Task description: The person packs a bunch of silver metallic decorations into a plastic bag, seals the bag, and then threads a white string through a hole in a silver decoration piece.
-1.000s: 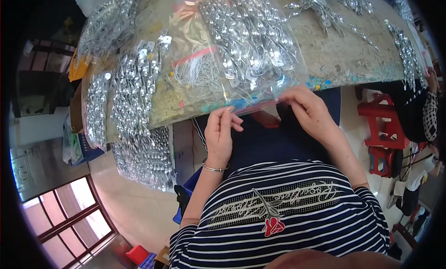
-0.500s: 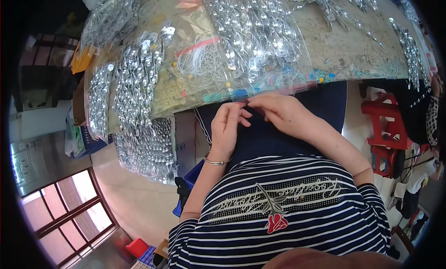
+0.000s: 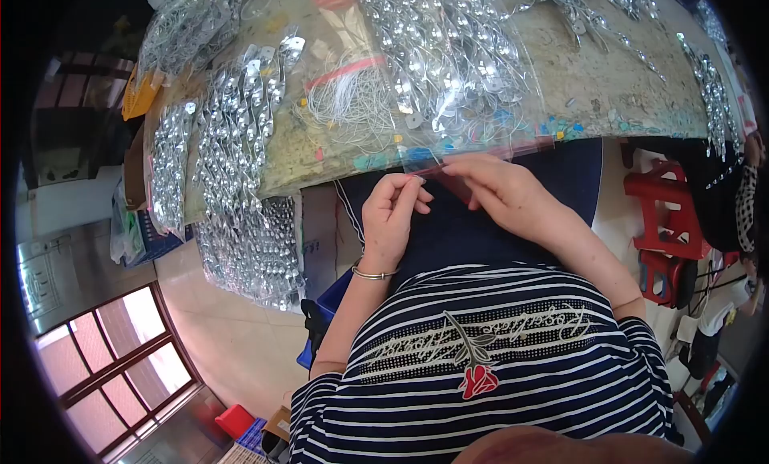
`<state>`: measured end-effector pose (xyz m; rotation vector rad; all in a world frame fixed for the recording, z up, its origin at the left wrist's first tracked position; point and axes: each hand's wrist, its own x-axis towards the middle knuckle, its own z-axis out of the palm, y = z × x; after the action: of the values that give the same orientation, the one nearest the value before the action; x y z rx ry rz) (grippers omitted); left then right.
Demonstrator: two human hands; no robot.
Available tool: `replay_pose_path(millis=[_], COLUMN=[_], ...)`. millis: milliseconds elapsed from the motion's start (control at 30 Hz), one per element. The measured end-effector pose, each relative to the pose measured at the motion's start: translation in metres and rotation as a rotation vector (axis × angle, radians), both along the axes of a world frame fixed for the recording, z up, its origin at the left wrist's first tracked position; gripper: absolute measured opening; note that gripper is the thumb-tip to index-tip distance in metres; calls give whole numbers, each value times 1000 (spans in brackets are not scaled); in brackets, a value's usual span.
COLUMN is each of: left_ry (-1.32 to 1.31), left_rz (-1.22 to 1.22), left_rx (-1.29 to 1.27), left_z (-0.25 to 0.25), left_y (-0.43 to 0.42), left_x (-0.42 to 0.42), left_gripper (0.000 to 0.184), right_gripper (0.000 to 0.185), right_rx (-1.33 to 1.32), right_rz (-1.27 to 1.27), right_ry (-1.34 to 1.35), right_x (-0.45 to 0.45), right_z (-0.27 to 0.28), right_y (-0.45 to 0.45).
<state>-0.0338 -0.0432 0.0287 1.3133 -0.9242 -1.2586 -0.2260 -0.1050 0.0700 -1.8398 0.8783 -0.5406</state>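
Note:
At the table's near edge, my left hand is closed, thumb and forefinger pinching the red-edged mouth of a clear plastic bag. My right hand reaches in from the other side, its fingers bent over the same red edge, thumb below. A small gap separates the fingertips of the two hands. Beyond them, a bundle of shiny silver twisted strips lies on the table under clear plastic. To its left is a clear bag of thin white loops of string with a red band.
More silver twisted strips hang over the table's left edge, with bagged ones behind. Further strips lie at the right. The worn table has coloured specks along its rim. A red stool stands on the right.
My right hand has drawn slightly away from my left, and more of the red bag edge shows between them. My left hand stays nearly in place, still pinching.

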Motion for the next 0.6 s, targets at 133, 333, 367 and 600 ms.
replay_pose_path(millis=[133, 333, 367, 600], left_ry=[-4, -38, -55, -51], left_rz=[1, -30, -41, -19], left_rx=[1, -5, -9, -13], left_z=[0, 3, 3, -1], left_y=[0, 1, 2, -5], left_x=[3, 4, 6, 17], left_gripper=[12, 19, 21, 37], right_gripper=[26, 23, 23, 21], right_rx=[-446, -41, -17, 23], right_rz=[-149, -213, -213, -168], right_ry=[63, -37, -36, -65], right_x=[-10, -24, -25, -20], right_z=[-20, 6, 6, 2], right_y=[-20, -10, -7, 6])
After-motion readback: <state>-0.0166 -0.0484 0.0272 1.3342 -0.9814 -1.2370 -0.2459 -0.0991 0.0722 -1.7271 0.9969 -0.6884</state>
